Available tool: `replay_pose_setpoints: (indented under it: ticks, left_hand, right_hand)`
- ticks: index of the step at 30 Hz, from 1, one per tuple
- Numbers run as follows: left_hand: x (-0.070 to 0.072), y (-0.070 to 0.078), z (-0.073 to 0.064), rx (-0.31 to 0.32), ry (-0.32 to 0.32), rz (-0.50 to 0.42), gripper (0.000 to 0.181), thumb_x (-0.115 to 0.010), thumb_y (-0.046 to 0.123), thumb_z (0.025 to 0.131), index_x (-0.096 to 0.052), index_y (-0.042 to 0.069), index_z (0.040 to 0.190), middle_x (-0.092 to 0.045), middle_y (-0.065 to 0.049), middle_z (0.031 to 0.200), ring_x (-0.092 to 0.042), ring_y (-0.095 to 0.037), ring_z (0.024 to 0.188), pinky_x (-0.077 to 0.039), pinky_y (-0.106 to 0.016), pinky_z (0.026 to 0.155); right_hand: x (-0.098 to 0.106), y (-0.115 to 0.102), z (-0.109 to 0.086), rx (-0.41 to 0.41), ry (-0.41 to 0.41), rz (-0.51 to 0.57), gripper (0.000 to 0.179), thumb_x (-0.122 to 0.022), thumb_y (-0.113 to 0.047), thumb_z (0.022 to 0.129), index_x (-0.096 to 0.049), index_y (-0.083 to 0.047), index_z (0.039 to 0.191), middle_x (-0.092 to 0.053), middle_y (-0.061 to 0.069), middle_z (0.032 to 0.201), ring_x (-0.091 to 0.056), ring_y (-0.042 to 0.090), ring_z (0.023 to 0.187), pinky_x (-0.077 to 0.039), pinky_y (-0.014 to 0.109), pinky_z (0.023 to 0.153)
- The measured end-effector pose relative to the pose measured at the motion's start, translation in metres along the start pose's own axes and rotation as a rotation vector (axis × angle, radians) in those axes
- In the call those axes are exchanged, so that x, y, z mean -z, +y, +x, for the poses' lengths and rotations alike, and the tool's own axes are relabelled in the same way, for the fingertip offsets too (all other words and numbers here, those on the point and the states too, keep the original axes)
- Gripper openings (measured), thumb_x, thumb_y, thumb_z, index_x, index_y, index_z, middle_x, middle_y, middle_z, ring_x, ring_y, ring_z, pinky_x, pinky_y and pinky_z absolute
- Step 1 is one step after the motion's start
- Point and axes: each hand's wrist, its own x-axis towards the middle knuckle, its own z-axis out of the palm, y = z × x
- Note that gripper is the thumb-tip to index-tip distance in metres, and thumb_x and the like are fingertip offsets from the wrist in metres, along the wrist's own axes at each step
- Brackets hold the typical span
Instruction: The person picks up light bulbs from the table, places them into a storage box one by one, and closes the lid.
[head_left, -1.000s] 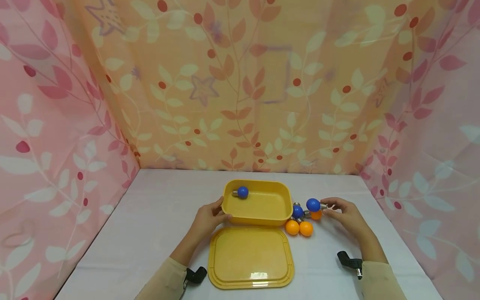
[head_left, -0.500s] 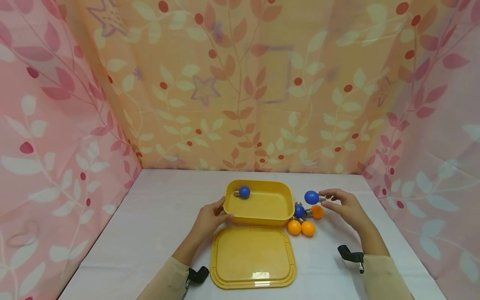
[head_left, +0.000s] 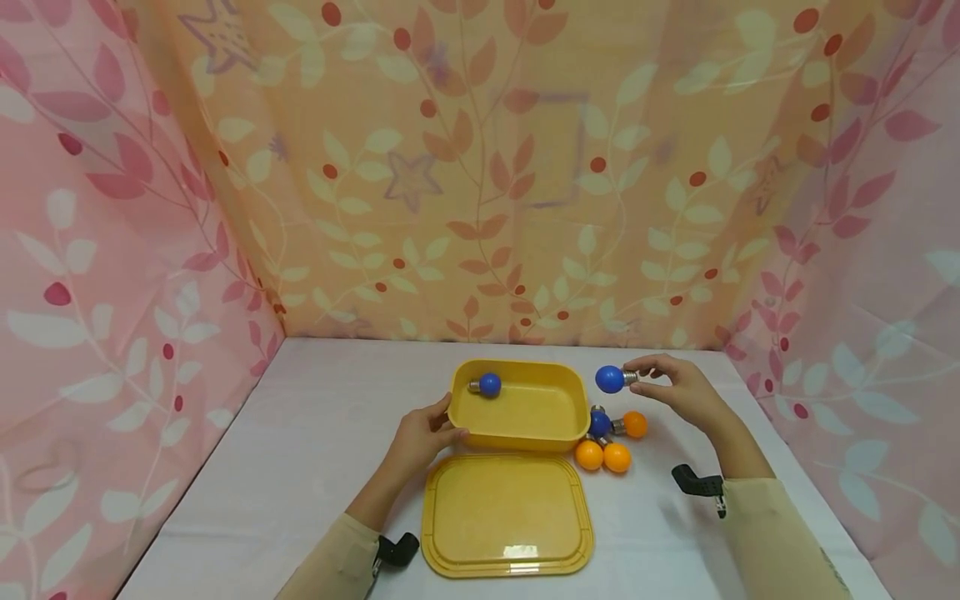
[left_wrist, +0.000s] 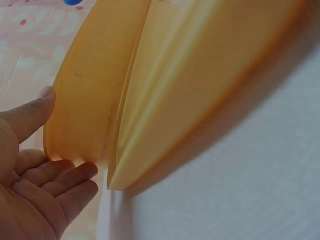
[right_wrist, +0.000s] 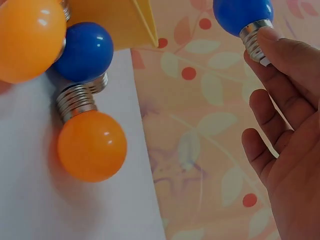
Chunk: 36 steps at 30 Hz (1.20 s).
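My right hand (head_left: 681,393) pinches a blue light bulb (head_left: 610,380) by its metal screw base, above the table and right of the yellow plastic box (head_left: 517,442). In the right wrist view the thumb and forefinger hold that base, and the other fingers (right_wrist: 264,111) hang loosely. My left hand (head_left: 420,435) grips the box's front left corner, thumb on one wall and fingers on the other. Inside the box lies another blue bulb (head_left: 490,384) on its side. Beside the box's right end sit a blue bulb (head_left: 599,423) and several orange bulbs (head_left: 617,457), clustered together.
A flat yellow lid (head_left: 507,515) lies on the white-covered table (head_left: 300,467) just in front of the box. Patterned curtains (head_left: 480,208) enclose the back and sides. A black wrist-camera mount (head_left: 697,482) juts from the right sleeve, another (head_left: 397,550) from the left.
My right hand has lifted the blue bulb off the cluster and carried it up and slightly left, towards the box. The left hand and the box stay essentially in place.
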Motion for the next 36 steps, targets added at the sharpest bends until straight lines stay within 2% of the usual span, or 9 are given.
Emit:
replay_pose_setpoints:
  ticks: [7, 17, 23, 29, 36]
  left_hand:
    - [0.0, 0.0, 0.0, -0.001, 0.002, -0.002, 0.08, -0.082, 0.028, 0.089, -0.041, 0.011, 0.156, -0.049, -0.01, 0.155, -0.057, -0.03, 0.135, -0.054, -0.042, 0.103]
    - [0.0, 0.0, 0.0, -0.006, 0.005, 0.004, 0.081, -0.082, 0.03, 0.089, -0.041, 0.011, 0.156, -0.05, -0.009, 0.155, -0.058, -0.03, 0.134, -0.054, -0.042, 0.103]
    - [0.0, 0.0, 0.0, 0.005, 0.003, 0.011, 0.081, -0.082, 0.029, 0.089, -0.041, 0.012, 0.156, -0.049, -0.008, 0.155, -0.057, -0.03, 0.135, -0.054, -0.041, 0.103]
    - [0.0, 0.0, 0.0, -0.004, 0.003, 0.008, 0.08, -0.082, 0.028, 0.089, -0.041, 0.011, 0.156, -0.049, -0.009, 0.155, -0.057, -0.029, 0.134, -0.054, -0.041, 0.103]
    - [-0.001, 0.001, -0.001, 0.003, 0.009, -0.008, 0.08, -0.081, 0.03, 0.089, -0.041, 0.011, 0.156, -0.049, -0.008, 0.156, -0.056, -0.03, 0.135, -0.053, -0.042, 0.104]
  right_hand:
    - [0.003, -0.016, 0.02, 0.036, -0.051, -0.032, 0.032, -0.078, -0.036, 0.093, -0.072, -0.023, 0.122, -0.068, 0.001, 0.118, -0.052, 0.031, 0.112, -0.052, 0.04, 0.086]
    - [0.003, -0.048, 0.051, 0.146, -0.149, -0.095, 0.028, -0.08, -0.03, 0.092, -0.074, -0.029, 0.119, -0.07, -0.006, 0.118, -0.055, 0.027, 0.113, -0.05, 0.05, 0.097]
    - [-0.001, -0.065, 0.069, 0.166, -0.203, -0.098, 0.028, -0.079, -0.031, 0.092, -0.075, -0.028, 0.12, -0.072, -0.007, 0.118, -0.057, 0.027, 0.112, -0.048, 0.054, 0.099]
    - [-0.007, -0.083, 0.085, 0.16, -0.241, -0.138, 0.024, -0.078, -0.034, 0.093, -0.074, -0.031, 0.117, -0.07, -0.009, 0.118, -0.056, 0.026, 0.113, -0.047, 0.05, 0.099]
    - [-0.02, -0.096, 0.101, 0.215, -0.308, -0.131, 0.023, -0.079, -0.023, 0.093, -0.076, -0.031, 0.114, -0.07, -0.007, 0.119, -0.055, 0.029, 0.119, -0.046, 0.061, 0.105]
